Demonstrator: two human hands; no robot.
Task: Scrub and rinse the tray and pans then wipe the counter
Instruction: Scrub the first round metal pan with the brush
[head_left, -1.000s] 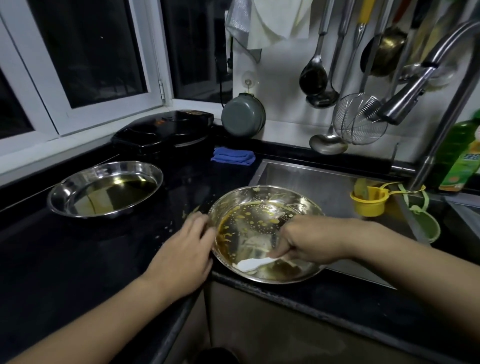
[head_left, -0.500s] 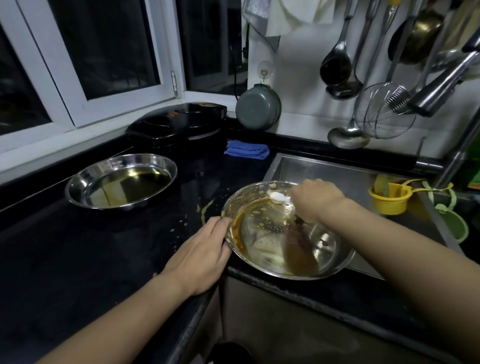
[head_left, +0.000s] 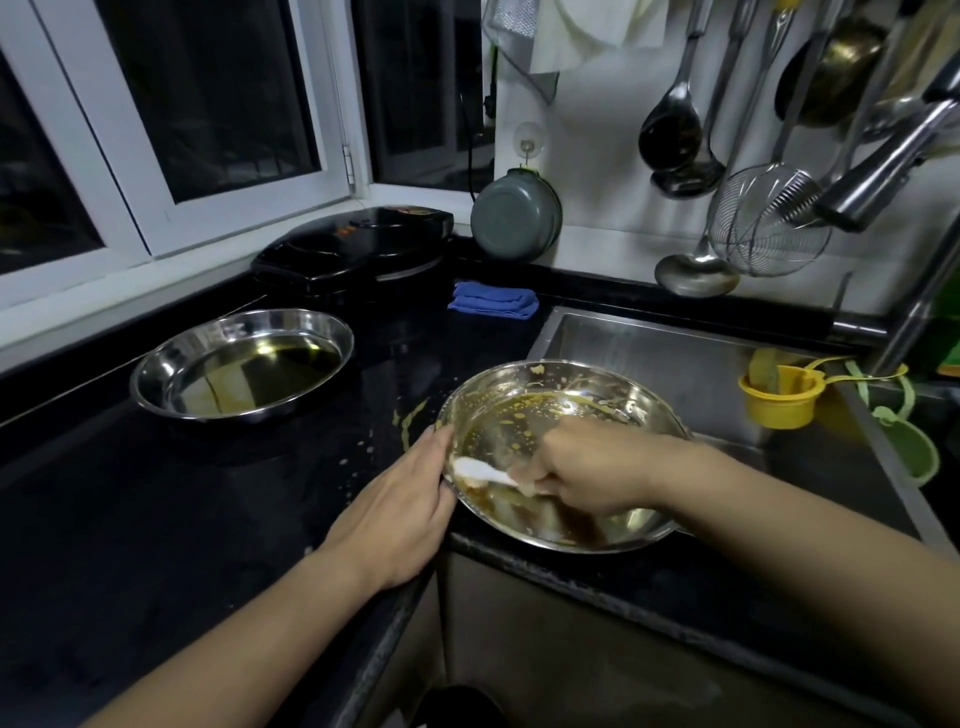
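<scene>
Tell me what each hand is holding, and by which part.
The right hand grips a white scraper by its handle end, blade in the dirty pan. The left hand steadies that pan at its left rim.

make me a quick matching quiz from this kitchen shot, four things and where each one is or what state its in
Things:
1. blue cloth
2. yellow cup
3. white scraper
4. far pan

Places or states:
A. held in the right hand
B. folded on the counter by the sink corner
C. on the counter, holding dark liquid
D. at the sink's right side

Pairs: 1-B, 2-D, 3-A, 4-C
</scene>
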